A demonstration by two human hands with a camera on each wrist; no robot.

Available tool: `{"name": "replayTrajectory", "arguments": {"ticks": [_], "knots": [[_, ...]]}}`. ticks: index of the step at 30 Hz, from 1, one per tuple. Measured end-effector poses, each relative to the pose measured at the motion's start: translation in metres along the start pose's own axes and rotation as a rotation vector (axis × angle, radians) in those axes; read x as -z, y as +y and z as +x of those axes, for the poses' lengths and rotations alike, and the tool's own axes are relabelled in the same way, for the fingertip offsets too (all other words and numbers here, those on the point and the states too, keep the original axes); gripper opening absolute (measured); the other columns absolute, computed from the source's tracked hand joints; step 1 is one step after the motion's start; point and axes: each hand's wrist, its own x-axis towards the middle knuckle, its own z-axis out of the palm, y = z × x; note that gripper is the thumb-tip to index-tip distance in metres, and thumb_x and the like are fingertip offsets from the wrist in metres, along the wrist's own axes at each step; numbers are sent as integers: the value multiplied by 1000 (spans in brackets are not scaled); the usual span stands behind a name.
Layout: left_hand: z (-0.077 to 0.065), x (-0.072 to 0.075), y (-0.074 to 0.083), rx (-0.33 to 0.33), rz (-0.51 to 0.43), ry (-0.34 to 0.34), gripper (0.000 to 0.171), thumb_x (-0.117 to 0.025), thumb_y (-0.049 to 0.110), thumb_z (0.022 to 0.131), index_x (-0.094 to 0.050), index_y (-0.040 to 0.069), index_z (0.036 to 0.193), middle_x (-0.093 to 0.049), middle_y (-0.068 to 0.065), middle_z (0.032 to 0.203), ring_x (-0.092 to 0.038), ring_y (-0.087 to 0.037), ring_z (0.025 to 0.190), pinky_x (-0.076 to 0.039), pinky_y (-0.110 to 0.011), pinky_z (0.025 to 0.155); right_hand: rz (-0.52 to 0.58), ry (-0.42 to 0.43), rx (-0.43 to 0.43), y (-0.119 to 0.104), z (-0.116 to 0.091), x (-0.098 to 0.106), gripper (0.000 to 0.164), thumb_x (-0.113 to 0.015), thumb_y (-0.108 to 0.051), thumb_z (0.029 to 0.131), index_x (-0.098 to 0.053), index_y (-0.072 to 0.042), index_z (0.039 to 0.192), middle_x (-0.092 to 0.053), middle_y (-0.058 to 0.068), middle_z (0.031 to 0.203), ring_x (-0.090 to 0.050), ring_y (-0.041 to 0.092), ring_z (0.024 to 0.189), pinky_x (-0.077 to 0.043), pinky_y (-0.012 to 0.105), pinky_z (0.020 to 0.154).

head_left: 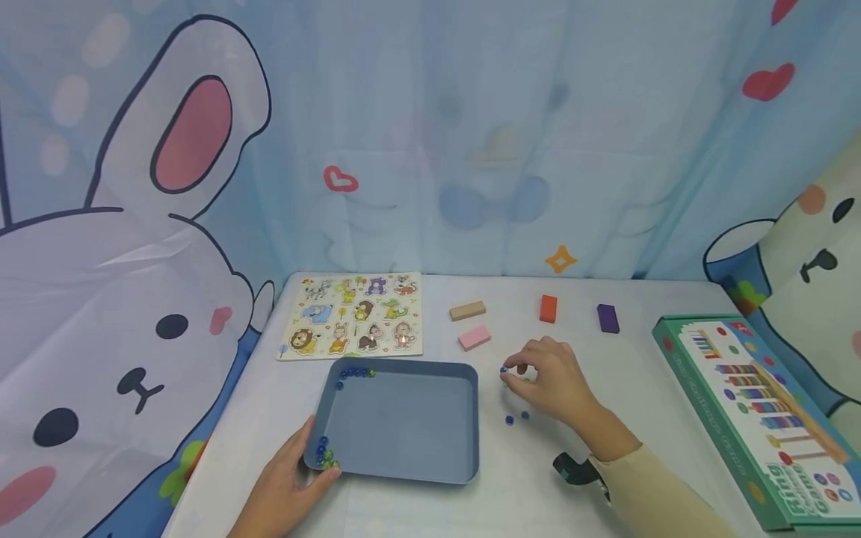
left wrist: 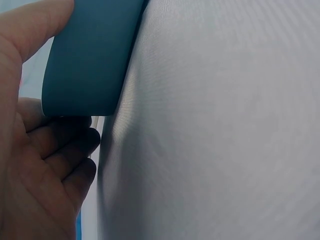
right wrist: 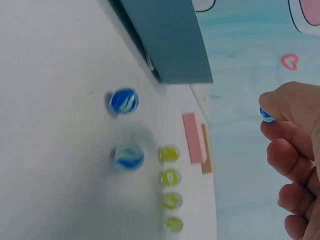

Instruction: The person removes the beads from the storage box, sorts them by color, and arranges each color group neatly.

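Note:
My left hand (head_left: 285, 478) holds the near left corner of a blue-grey tray (head_left: 410, 418), its thumb over the rim and its fingers against the outer side. Inside the tray, blue and green marbles (head_left: 323, 452) gather in the near left corner, with more marbles (head_left: 354, 372) at the far left corner. To the tray's right, my right hand (head_left: 554, 381) pinches a blue marble (right wrist: 266, 115) between thumb and forefinger, above the table. Two blue marbles (right wrist: 124, 101) lie on the cloth below it. A row of several yellow-green marbles (right wrist: 170, 177) shows in the right wrist view.
Behind the tray lies an animal puzzle board (head_left: 353, 317). Wooden blocks are spread along the back: tan (head_left: 467, 311), pink (head_left: 474, 338), orange (head_left: 548, 308) and purple (head_left: 608, 318). A green game box (head_left: 760, 426) lies at the right. A patterned curtain (head_left: 498, 134) hangs behind the table.

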Motion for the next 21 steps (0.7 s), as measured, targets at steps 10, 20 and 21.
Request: {"name": "replayTrajectory", "arguments": {"ticks": [10, 20, 21], "knots": [[0, 1, -1, -2, 2, 1, 113, -64, 79, 87, -21, 15, 169, -35, -20, 169, -38, -45, 153, -39, -65, 121, -58, -38, -99, 20, -25, 7, 14, -91, -22, 79, -83, -18, 89, -64, -7, 73, -50, 14, 80, -38, 35, 74], [-2, 0, -2, -40, 25, 32, 109, -65, 75, 90, -24, 11, 167, -38, -22, 166, -43, -46, 150, -44, -64, 117, -85, -104, -143, 29, -45, 7, 14, -92, -24, 78, -83, -22, 89, -60, -14, 72, -51, 13, 81, -40, 35, 75], [-2, -1, -1, -44, 27, 35, 109, -65, 75, 90, -24, 10, 167, -39, -22, 166, -43, -46, 149, -44, -64, 117, -88, -109, -145, 30, -47, 7, 13, -91, -24, 78, -83, -22, 89, -60, -14, 72, -51, 13, 81, -40, 35, 75]]}}
